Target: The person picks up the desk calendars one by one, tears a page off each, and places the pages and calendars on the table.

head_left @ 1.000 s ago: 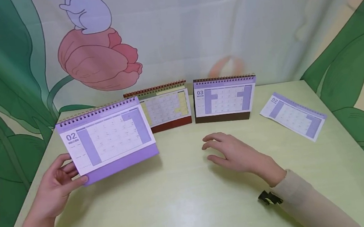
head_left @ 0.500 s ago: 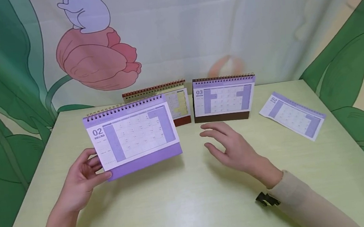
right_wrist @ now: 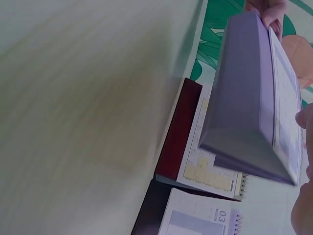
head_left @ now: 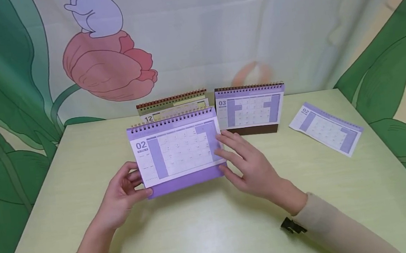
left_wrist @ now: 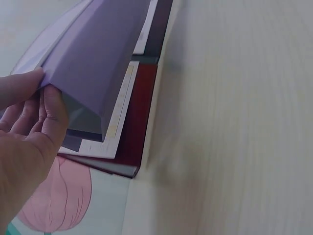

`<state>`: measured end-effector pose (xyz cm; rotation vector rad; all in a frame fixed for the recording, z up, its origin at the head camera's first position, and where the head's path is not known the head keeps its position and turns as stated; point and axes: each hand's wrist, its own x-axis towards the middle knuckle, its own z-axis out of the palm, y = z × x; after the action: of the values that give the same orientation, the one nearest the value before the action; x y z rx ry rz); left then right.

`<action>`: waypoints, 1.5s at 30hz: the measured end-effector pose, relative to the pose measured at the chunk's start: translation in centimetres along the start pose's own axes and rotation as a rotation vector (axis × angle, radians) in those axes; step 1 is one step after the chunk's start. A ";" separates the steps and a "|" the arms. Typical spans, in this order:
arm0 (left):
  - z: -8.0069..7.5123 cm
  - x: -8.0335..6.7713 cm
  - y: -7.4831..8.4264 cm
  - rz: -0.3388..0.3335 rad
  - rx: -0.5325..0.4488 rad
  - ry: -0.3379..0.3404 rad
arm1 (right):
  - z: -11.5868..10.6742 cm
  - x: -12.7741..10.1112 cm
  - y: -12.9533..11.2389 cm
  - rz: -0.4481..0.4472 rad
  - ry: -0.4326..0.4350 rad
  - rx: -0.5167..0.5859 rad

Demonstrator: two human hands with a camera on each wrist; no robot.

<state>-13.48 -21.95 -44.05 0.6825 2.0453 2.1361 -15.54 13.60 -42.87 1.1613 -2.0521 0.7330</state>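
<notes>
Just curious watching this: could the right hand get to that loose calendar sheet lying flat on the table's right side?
Probably yes. The right hand only touches the purple calendar, and bare table lies between it and the loose sheet.

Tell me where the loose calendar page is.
In the head view, the loose page lies flat on the table at far right, right of the brown-based calendar.
</notes>
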 end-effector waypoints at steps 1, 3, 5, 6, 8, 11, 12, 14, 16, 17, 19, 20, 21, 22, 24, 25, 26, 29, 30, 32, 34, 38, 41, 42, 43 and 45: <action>0.4 0.2 -0.1 0.000 -0.004 -0.003 | 0.1 0.1 -0.1 -0.010 -0.008 -0.017; 1.1 0.6 -0.2 -0.005 -0.006 -0.007 | 0.3 0.2 -0.4 -0.024 -0.029 -0.050; 1.8 0.9 -0.1 -0.015 -0.002 -0.007 | 0.5 0.3 -0.5 -0.029 -0.048 -0.066; 2.1 1.1 -0.1 -0.018 0.000 -0.006 | 0.6 0.4 -0.6 -0.031 -0.056 -0.073; 2.5 1.3 -0.2 -0.025 0.009 -0.004 | 0.7 0.5 -0.7 -0.036 -0.067 -0.085; 3.1 1.7 -0.3 -0.025 0.016 -0.007 | 0.8 0.7 -0.9 -0.040 -0.079 -0.098; 3.2 1.8 -0.4 -0.025 0.019 -0.008 | 0.8 0.8 -1.0 -0.038 -0.087 -0.106; 3.6 2.0 -0.4 -0.028 0.019 -0.012 | 0.8 1.0 -1.0 -0.032 -0.109 -0.125; 3.8 2.1 -0.5 -0.037 0.020 -0.016 | 0.8 1.2 -1.0 -0.023 -0.133 -0.147; 4.0 2.2 -0.5 -0.039 0.023 -0.016 | 0.9 1.2 -1.0 -0.017 -0.146 -0.159; 4.2 2.4 -0.5 -0.045 0.025 -0.012 | 0.9 1.4 -1.0 -0.006 -0.166 -0.178; 4.3 2.5 -0.5 -0.046 0.027 -0.009 | 0.9 1.5 -1.0 0.001 -0.173 -0.189; 4.4 2.5 -0.5 -0.047 0.028 -0.005 | 0.8 1.6 -1.0 0.009 -0.178 -0.199; 4.5 2.6 -0.5 -0.046 0.028 0.000 | 0.8 1.7 -1.1 0.017 -0.182 -0.210; 4.8 2.7 -0.4 -0.049 0.022 0.010 | 0.8 1.9 -1.1 0.031 -0.185 -0.230; 4.9 2.7 -0.4 -0.049 0.021 0.016 | 0.7 1.9 -1.1 0.036 -0.187 -0.241; 4.9 2.8 -0.4 -0.048 0.021 0.019 | 0.7 1.9 -1.2 0.040 -0.188 -0.252; 5.2 2.9 -0.3 -0.045 0.024 0.026 | 0.6 2.0 -1.2 0.050 -0.192 -0.271; 5.3 3.0 -0.3 -0.043 0.026 0.028 | 0.5 2.0 -1.2 0.055 -0.192 -0.273; 5.5 3.2 -0.2 -0.040 0.028 0.031 | 0.5 2.1 -1.0 0.065 -0.191 -0.270; 5.6 3.3 -0.1 -0.038 0.030 0.035 | 0.5 2.1 -0.8 0.073 -0.188 -0.264; 5.6 3.5 -0.1 -0.039 0.026 0.039 | 0.7 2.0 -0.2 0.064 -0.190 -0.273; 5.5 3.6 0.0 -0.035 0.014 0.031 | 0.7 2.0 0.0 0.048 -0.192 -0.284; 5.5 3.6 0.1 -0.031 0.010 0.027 | 0.7 2.1 0.1 0.041 -0.194 -0.288; 5.5 3.6 0.1 -0.029 0.004 0.024 | 0.6 2.1 0.1 0.033 -0.196 -0.292; 5.4 3.7 0.1 -0.024 -0.002 0.020 | 0.5 2.3 0.2 0.020 -0.203 -0.300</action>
<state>-14.66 -15.54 -43.09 0.6353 2.0502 2.1404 -16.73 12.14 -41.45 1.0781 -2.2495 0.3089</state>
